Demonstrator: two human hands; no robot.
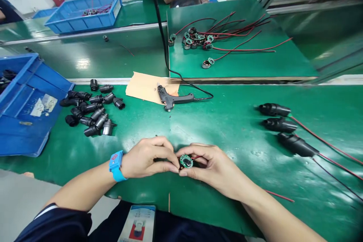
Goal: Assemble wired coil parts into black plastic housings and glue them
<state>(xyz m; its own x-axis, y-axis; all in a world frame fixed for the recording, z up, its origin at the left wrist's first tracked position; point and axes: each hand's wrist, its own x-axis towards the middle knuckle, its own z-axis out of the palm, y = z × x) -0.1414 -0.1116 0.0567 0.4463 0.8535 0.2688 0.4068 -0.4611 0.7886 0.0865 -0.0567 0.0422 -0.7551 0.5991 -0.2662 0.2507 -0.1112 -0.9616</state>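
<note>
Head view: left hand (147,157) and right hand (211,166) together pinch a small round circuit board (186,161) trailing a red wire (279,196), low over the near worktop (232,121), seemingly mid-assembly; the next move calls for steady fingertips.

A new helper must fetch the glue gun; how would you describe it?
On the green mat in front of the person, find the tan cardboard sheet at its far edge. The glue gun lies partly on it, nozzle on the cardboard. Unlike the small black housings heaped to the left, it has a pistol shape and a black cord.
</note>
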